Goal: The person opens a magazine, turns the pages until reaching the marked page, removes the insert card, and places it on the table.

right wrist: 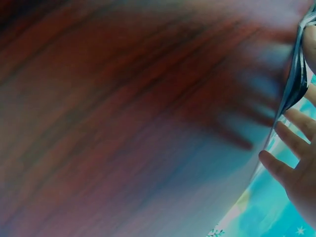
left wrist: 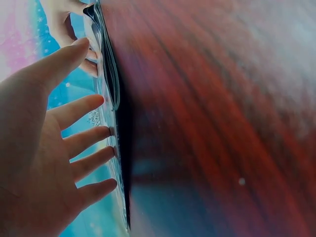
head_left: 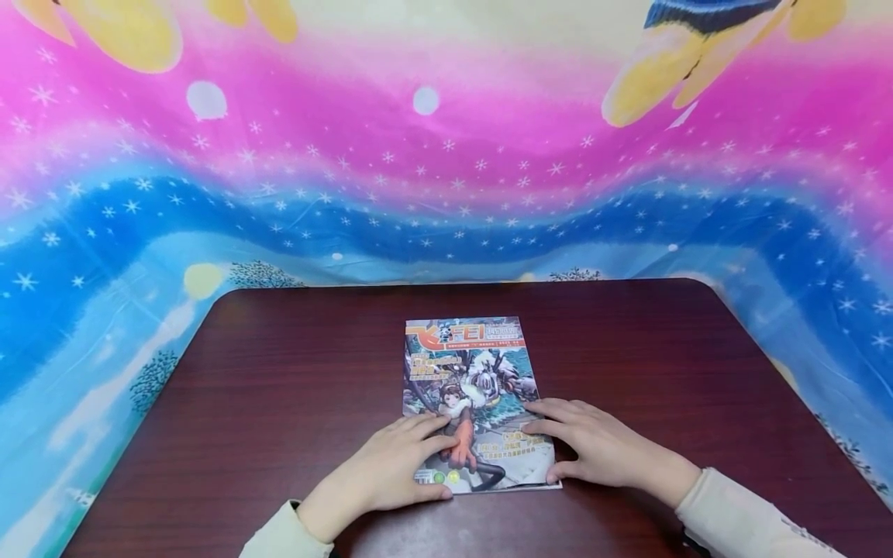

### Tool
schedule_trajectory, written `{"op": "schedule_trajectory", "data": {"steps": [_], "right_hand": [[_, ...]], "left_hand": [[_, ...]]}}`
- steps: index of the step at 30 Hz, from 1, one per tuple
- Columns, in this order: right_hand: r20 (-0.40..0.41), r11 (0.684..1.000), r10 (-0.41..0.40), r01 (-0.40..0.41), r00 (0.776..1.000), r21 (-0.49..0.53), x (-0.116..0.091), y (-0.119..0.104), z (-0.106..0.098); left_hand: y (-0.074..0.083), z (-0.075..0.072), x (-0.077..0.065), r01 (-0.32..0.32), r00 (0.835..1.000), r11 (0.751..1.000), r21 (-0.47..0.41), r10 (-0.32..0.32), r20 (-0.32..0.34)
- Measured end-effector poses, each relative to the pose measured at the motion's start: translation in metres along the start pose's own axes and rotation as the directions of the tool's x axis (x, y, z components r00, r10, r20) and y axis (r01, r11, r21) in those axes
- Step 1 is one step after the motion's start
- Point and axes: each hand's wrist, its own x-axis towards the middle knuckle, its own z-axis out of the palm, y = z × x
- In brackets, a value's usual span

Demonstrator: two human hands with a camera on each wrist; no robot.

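A magazine with a colourful illustrated cover lies face up on the dark red-brown table. My left hand rests on its lower left part with fingers spread and thumb near the bottom edge. In the left wrist view, the fingers of the left hand are straight and their tips touch the cover. At the lower right edge of the magazine is my right hand, its fingertips on the cover and its thumb by the bottom right corner. Edge on, the magazine shows slightly parted pages beside the right hand.
The wooden table reaches out on both sides of the magazine, with rounded far corners. Behind and around it hangs a pink and blue cloth with snowflakes. Light sleeves cover both forearms.
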Motion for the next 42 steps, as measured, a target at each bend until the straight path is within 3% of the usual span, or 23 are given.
{"op": "schedule_trajectory", "data": {"steps": [5,10,14,21,27,34,37,42], "right_hand": [[0.008,1.0,0.015,-0.015,1.0,0.0,0.003,-0.001,-0.003],[-0.083,1.0,0.005,-0.007,0.997,-0.017,0.006,-0.003,-0.008],[-0.186,0.999,-0.028,0.021,0.982,-0.038,0.011,-0.005,-0.012],[-0.336,0.996,-0.087,0.07,0.938,-0.063,0.023,-0.009,-0.02],[-0.391,0.993,-0.112,0.093,0.914,-0.068,0.031,-0.014,-0.028],[-0.42,0.991,-0.133,0.114,0.898,-0.069,0.038,-0.018,-0.036],[-0.421,0.991,-0.132,0.112,0.898,-0.073,0.039,-0.019,-0.038],[-0.411,0.992,-0.119,0.097,0.904,-0.075,0.039,-0.021,-0.04]], "left_hand": [[0.005,0.002,0.002,-0.04,0.998,0.999,-0.017,0.04,-0.04],[0.017,-0.001,0.007,-0.127,0.986,0.992,-0.004,0.126,-0.112],[0.026,-0.004,0.014,-0.173,0.961,0.984,0.037,0.177,-0.214],[0.038,-0.011,0.026,-0.188,0.915,0.981,0.044,0.191,-0.355],[0.045,-0.02,0.035,-0.199,0.875,0.979,0.044,0.198,-0.442],[0.048,-0.031,0.044,-0.259,0.812,0.961,0.093,0.269,-0.518],[0.048,-0.034,0.046,-0.28,0.802,0.955,0.103,0.291,-0.521],[0.047,-0.039,0.045,-0.276,0.806,0.951,0.137,0.307,-0.506]]}}
